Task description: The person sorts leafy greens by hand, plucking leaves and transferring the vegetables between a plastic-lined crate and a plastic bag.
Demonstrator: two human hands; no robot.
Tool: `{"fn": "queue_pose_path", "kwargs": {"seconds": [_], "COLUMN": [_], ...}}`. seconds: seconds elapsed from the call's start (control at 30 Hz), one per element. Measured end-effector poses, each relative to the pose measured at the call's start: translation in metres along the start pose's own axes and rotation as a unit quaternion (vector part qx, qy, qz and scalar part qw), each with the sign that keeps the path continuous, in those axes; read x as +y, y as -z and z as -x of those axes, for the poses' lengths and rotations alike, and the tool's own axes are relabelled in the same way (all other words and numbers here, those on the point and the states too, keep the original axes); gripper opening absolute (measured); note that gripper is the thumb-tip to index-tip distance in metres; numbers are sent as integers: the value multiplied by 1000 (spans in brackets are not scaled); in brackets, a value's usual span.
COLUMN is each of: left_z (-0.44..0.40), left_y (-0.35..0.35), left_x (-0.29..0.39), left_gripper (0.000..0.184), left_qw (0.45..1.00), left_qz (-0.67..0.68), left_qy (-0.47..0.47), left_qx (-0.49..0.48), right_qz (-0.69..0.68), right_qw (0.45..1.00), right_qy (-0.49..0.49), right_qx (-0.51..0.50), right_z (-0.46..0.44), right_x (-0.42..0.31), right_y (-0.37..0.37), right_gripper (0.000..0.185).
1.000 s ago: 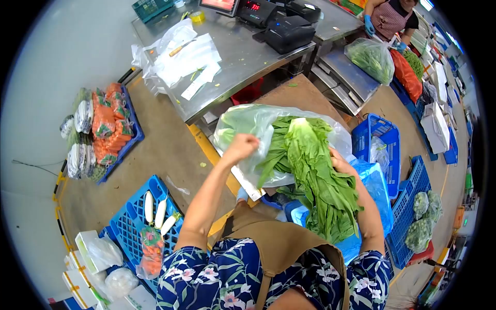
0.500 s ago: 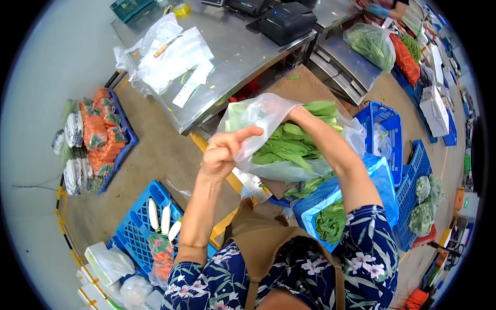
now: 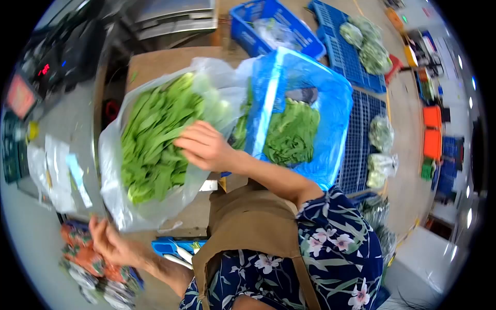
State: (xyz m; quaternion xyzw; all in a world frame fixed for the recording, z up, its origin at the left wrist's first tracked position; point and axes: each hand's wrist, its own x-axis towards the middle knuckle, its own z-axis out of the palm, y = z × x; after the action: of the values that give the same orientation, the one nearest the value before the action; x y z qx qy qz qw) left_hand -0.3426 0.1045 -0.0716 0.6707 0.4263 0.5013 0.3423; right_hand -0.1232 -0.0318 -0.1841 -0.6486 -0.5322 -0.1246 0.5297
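While leafy greens [image 3: 160,139] are spread in one clear plastic bag [image 3: 116,201], the right hand [image 3: 204,147] is laid against their right side, its fingers held close together; whether any leaf is gripped cannot be told. The left hand [image 3: 111,245] is poised just beside the bag's near left corner, fingers loosely parted, with nothing seen clasped; whether the plastic is touched is hidden by blur. The bag is carried by a brown board [image 3: 170,56], whose far edge is exposed and whose left edge is overlapped by the plastic. The leaves are judged light singly, limp and easily bruised, perhaps made slippery if wet; they are best taken as a bundle, supported from beneath or by the pale, firmer stalks, and the thin bag by its rim. Counted nearby are one blue-lined crate [image 3: 333,103], with more greens [image 3: 292,137] heaped along its left side; one blue basket [image 3: 248,39] beyond it; two orange bins [image 3: 432,143]; and five bagged bundles [image 3: 375,57], three set at the right edge of the far pallet [image 3: 336,57], two at the right edge of the near pallet [image 3: 356,150].
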Motion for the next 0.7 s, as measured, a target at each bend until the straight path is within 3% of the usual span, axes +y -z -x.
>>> {"fn": "queue_pose_path", "kwargs": {"seconds": [0.1,0.13,0.17,0.2,0.23,0.27,0.33,0.4,0.43,0.5,0.53,0.6,0.7], "left_z": [24,40,49,79,107,133,189,241,270,328,351,396,420], "left_y": [-42,-66,-78,-107,-132,-155,-205,-254,-276,-305,-320,-343,-375], "left_x": [31,36,33,49,48,55,62,56,45,-7,-31,-100,-159], "left_gripper": [21,19,16,14,15,20,12,10,12,19,22,31,66], "left_qw": [984,986,965,958,942,909,807,696,671,625,612,668,657], "left_qz": [-56,39,75,54,135,116,71,58,40,-5,-37,-103,-280], "left_qy": [-154,-161,-233,-207,-129,-92,54,73,45,45,50,-14,-4], "left_qx": [70,27,-97,-190,-279,-389,-584,-712,-739,-779,-789,-736,-700], "right_qz": [86,83,129,180,230,262,330,365,364,200,189,166,216], "right_qw": [967,929,890,860,824,810,787,777,775,753,764,788,808], "right_qy": [-237,-353,-425,-469,-511,-517,-515,-507,-511,-626,-615,-580,-515], "right_qx": [36,78,101,94,83,86,85,80,77,12,-36,-126,-186], "right_z": [105,155,195,242,279,304,347,384,402,386,384,377,369], "right_x": [37,63,85,112,135,155,199,247,267,287,291,301,266], "right_y": [89,114,136,163,185,206,239,261,268,288,285,266,220], "right_gripper": [27,25,25,26,27,29,32,36,38,43,46,54,65]}}
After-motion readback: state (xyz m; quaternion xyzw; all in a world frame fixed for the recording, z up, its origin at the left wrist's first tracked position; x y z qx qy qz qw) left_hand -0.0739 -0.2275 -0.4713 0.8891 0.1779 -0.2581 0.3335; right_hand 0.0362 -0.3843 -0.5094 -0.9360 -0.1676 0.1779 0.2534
